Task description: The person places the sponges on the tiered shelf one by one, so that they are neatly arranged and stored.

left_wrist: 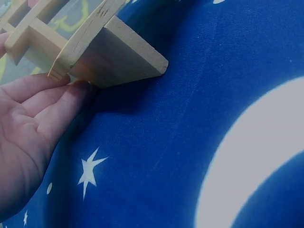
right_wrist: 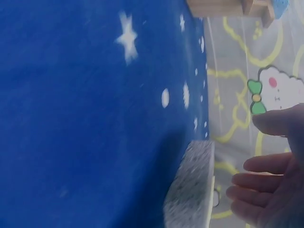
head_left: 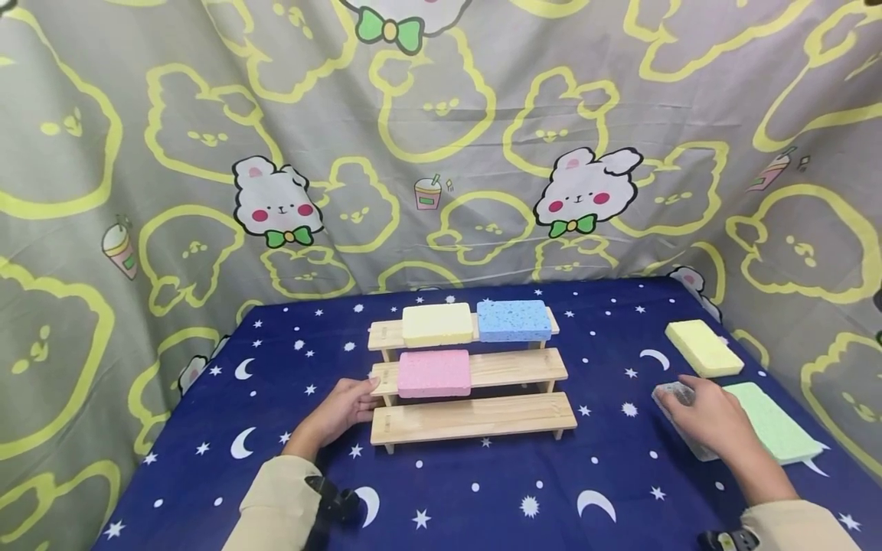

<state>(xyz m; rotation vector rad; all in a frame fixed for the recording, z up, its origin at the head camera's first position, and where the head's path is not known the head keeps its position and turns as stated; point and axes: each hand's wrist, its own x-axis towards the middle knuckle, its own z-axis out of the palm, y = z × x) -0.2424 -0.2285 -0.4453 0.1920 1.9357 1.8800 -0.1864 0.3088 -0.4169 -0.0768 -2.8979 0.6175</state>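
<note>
A three-tier wooden stand (head_left: 475,417) is on the dark blue cloth. My left hand (head_left: 347,405) holds its left end at the middle tier; in the left wrist view the fingers (left_wrist: 52,104) lie against the end of a step. A pink sponge (head_left: 434,373) rests on the middle tier. On the top tier sit a pale yellow sponge (head_left: 437,324) and a blue sponge (head_left: 514,320). Over at the right, my right hand (head_left: 713,417) hovers over a grey sponge (head_left: 678,398). The right wrist view shows its fingers spread, apart from the grey sponge (right_wrist: 190,190).
Behind the right hand lies a yellow sponge (head_left: 703,348), and beside that hand a light green sponge (head_left: 779,425). A grey curtain (head_left: 441,252) with yellow outlines and rabbits hangs around the back and sides of the table.
</note>
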